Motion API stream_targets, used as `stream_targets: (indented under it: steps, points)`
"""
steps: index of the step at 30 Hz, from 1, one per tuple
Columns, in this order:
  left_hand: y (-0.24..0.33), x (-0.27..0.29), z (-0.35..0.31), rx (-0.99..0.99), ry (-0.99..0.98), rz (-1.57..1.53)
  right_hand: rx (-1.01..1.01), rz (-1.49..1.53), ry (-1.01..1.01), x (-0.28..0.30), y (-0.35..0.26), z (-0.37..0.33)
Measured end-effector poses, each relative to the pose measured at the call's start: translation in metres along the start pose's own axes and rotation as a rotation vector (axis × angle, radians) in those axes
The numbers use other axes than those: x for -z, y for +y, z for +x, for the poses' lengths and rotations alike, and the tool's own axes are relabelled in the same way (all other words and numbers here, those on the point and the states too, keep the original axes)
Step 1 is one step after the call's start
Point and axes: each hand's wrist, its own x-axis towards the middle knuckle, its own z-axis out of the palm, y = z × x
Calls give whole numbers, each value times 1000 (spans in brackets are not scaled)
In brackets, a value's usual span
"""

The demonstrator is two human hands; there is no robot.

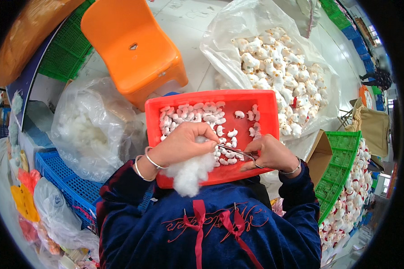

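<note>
Over the red plastic tray (211, 95), my two hands meet. My left hand (182, 145) is closed, fingertips pinched, with a tuft of white fluffy stuffing (189, 175) hanging below its palm. Whether a small piece sits in the pinch is hidden. Closed around the ring handles of slim metal forceps (235, 151) is my right hand (265, 153). The tip of the forceps points left and reaches the left fingertips. Many small white plush pieces (184, 114) lie in the tray, piled at its far left and scattered in the middle and at the right.
A clear bag of white stuffing (87, 134) stands left, beside a blue crate (72, 179). Beyond the tray are an orange stool (132, 49) and a large clear bag of white plush toys (278, 67). At right stand a cardboard box (319, 157) and a green crate (339, 168).
</note>
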Motion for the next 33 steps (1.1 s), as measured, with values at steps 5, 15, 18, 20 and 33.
stream_targets:
  steps: [5,15,18,20,33]
  points:
    - [7,7,-11,16,44,43,-70,91,-11,1,-7,-7]
    - [16,17,-11,-154,35,194,-86,-92,85,11,1,-16]
    - [8,9,1,-241,-26,243,-49,-108,92,11,-2,-15]
    - [6,1,7,-184,-99,125,-45,-101,72,12,-4,-13]
    - [12,36,-3,-142,41,184,-162,-180,129,19,-3,-31]
